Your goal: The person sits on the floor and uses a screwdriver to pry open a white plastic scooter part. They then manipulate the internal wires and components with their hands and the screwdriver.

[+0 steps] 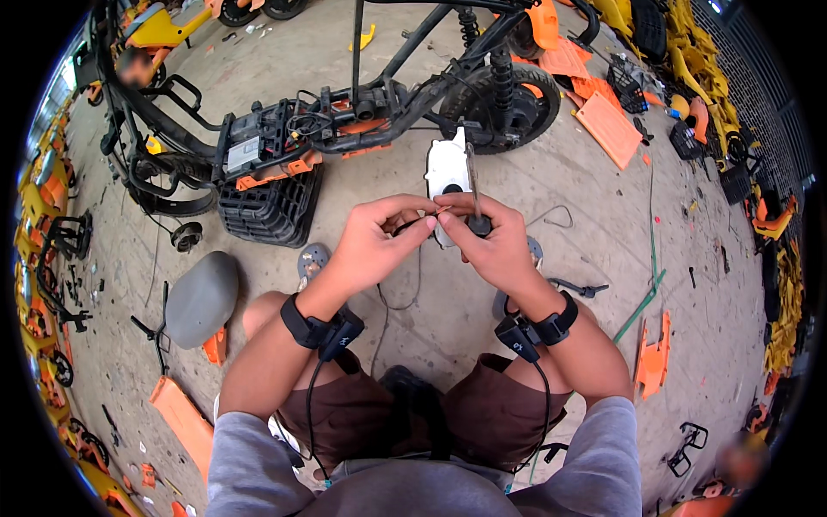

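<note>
My left hand (388, 233) and my right hand (488, 237) meet at the centre, fingertips pinched on a thin dark wire (438, 213) with a small reddish bit between them. Just beyond and partly under my fingers is a white casing (446, 164) with a dark round opening, and a metal rod with a black knob (479, 226) runs along its right side. What supports the casing is hidden.
A stripped scooter frame (293, 129) with exposed electrics stands in front, over a black crate (267, 207). A grey seat (202, 300) lies left. Orange panels (610, 129), green strapping (646, 297) and loose parts litter the concrete floor (551, 181). Yellow bodywork (780, 319) is piled along both sides.
</note>
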Motion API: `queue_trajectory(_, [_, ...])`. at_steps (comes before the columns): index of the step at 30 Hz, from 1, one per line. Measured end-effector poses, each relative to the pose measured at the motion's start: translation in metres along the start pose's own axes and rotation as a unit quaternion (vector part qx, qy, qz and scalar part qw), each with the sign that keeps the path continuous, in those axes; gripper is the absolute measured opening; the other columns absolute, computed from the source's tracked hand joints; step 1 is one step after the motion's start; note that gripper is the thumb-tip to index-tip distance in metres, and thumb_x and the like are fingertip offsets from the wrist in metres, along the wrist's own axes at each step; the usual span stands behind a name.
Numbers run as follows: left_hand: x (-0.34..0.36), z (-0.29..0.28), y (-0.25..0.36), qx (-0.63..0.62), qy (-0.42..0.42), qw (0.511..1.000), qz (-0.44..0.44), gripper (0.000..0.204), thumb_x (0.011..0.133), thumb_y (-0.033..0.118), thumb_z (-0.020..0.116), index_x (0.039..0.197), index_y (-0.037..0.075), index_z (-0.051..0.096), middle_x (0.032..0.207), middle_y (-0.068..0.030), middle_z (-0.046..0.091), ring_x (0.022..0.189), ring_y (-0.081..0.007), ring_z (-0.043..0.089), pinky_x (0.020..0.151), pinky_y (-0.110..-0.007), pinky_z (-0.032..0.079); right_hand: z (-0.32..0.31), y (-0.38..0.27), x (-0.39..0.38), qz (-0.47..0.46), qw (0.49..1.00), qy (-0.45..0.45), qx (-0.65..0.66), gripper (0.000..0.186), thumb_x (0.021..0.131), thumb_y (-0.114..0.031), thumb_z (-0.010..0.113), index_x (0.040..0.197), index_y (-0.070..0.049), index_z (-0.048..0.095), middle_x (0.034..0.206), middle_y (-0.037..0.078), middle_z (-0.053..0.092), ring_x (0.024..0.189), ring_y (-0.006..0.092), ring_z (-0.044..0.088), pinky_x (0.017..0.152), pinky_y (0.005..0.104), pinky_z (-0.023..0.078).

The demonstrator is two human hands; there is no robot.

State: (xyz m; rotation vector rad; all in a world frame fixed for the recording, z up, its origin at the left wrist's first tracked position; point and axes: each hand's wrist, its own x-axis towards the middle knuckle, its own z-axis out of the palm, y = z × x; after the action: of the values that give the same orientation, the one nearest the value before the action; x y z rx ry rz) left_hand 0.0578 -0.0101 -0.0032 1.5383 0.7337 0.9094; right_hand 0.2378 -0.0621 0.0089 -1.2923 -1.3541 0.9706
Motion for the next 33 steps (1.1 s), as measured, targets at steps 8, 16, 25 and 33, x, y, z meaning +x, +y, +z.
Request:
queue_trajectory(8, [-0.001,-0.001,0.011,0.058,0.009,0.998,0.003,0.017,0.092,0.006,0.065,0.107,-0.001,0.069,0.064,0.0055,0.051,0.059,-0.0026,0.039,0.052,-0.022,0.033,0.009,0.015,0.001,-0.117,0.99,0.045,-0.058,0.031,0.085,-0.005,0.063,0.115,0.001,0.066,0.095,0.012,0.073,0.084,0.016,0.07,0.076,0.0264,0.052])
queue_trajectory(16, [-0.001,-0.006,0.009,0.09,-0.004,0.996,-0.013,0.02,0.094,0.008,0.062,0.109,-0.003,0.068,0.071,0.002,0.059,0.062,-0.0034,0.044,0.054,-0.023,0.037,0.013,0.017,-0.001,-0.144,0.982,0.06,-0.106,0.033,0.083,-0.006,0.062,0.116,-0.004,0.067,0.087,0.011,0.071,0.06,0.0152,0.059,0.059,0.0284,0.049])
queue_trajectory(25, [0.002,-0.014,0.012,-0.028,-0.077,0.989,-0.12,0.022,0.098,0.015,0.059,0.107,-0.002,0.069,0.074,0.0013,0.063,0.057,-0.0031,0.044,0.049,-0.022,0.034,0.012,0.021,0.0,-0.159,0.982,0.048,-0.094,0.029,0.084,-0.007,0.063,0.113,-0.001,0.067,0.084,0.011,0.071,0.066,0.0183,0.066,0.062,0.0289,0.051])
queue_trajectory(33, [0.002,-0.024,0.009,-0.126,-0.125,0.964,-0.197,0.026,0.099,0.023,0.057,0.103,-0.001,0.066,0.056,0.0071,0.035,0.047,-0.0036,0.028,0.044,-0.024,0.021,0.011,0.012,-0.002,-0.143,0.986,0.019,-0.088,0.023,0.087,-0.008,0.064,0.109,0.0,0.068,0.081,0.009,0.071,0.066,0.0146,0.067,0.062,0.0273,0.051])
